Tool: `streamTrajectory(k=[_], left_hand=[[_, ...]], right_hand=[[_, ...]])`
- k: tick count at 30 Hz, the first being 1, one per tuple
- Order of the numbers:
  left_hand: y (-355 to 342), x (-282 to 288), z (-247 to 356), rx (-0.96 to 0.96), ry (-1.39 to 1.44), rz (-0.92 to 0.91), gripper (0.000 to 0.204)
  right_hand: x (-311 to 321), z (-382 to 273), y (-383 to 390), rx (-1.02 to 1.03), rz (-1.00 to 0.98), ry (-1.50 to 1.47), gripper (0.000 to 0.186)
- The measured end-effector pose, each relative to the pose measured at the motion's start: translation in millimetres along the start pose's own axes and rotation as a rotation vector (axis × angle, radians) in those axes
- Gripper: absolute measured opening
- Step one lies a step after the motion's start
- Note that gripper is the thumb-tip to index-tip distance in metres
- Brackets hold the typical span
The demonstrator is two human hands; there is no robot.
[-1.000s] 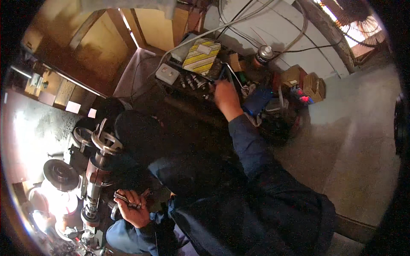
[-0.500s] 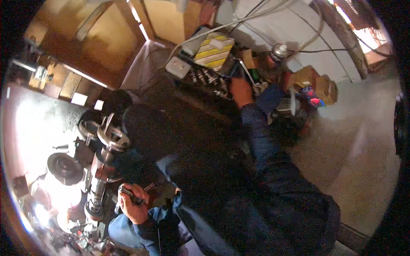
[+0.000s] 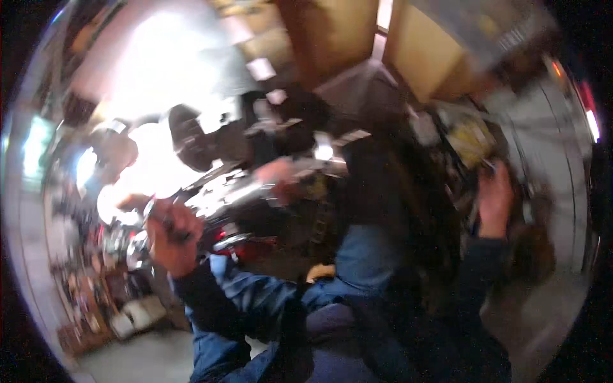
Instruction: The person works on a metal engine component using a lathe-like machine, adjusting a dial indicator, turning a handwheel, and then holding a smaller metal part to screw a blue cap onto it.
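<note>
The whole view is smeared by motion. My left hand (image 3: 174, 237) is raised at the left, in front of a metal machine (image 3: 237, 195) with shiny bars. Its fingers are curled round a dark metal rod-like tool (image 3: 151, 208), mostly hidden by the hand. Far to the right, my right hand (image 3: 496, 199) is by the cluttered bench part with a yellow-striped box (image 3: 471, 142). A slim shiny piece (image 3: 490, 165) shows at its fingertips; its kind is too blurred to tell.
A dark round disc (image 3: 189, 137) stands against a glaring, lit surface (image 3: 159, 70) behind the machine. Wooden panels (image 3: 329, 38) rise at the back. Crowded small items on a wooden rack (image 3: 96, 306) fill the lower left, above pale floor (image 3: 137, 354).
My view has swung left, so the machine now lies nearer the middle. The right hand has drawn back from the cluttered bench with a slim piece. The left still grips its tool.
</note>
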State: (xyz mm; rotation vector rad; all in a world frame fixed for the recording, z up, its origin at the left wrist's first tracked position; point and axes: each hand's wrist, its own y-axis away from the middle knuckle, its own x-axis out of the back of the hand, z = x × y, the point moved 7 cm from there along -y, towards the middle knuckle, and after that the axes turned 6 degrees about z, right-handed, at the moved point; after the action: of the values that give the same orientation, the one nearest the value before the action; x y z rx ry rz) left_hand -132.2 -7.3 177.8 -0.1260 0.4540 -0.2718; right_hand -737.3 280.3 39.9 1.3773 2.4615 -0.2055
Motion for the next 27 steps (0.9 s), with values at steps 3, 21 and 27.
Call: streamTrajectory(k=[3, 21, 27], left_hand=[[-35.1, 27.2, 17.7, -0.18, -0.196, 0.006, 0.045], [48.8, 19.7, -29.5, -0.035, 0.142, 0.272, 0.034], [107.0, 32.1, -80.3, 0.295, 0.358, 0.262, 0.03]], right_hand=[[-90.2, -52.0, 11.7, 0.068, -0.115, -0.115, 0.038], [-535.9, 17.0, 277.3, -0.191, -1.248, 0.368, 0.027], [-476.6, 69.6, 300.8, -0.42, -1.133, 0.466, 0.027]])
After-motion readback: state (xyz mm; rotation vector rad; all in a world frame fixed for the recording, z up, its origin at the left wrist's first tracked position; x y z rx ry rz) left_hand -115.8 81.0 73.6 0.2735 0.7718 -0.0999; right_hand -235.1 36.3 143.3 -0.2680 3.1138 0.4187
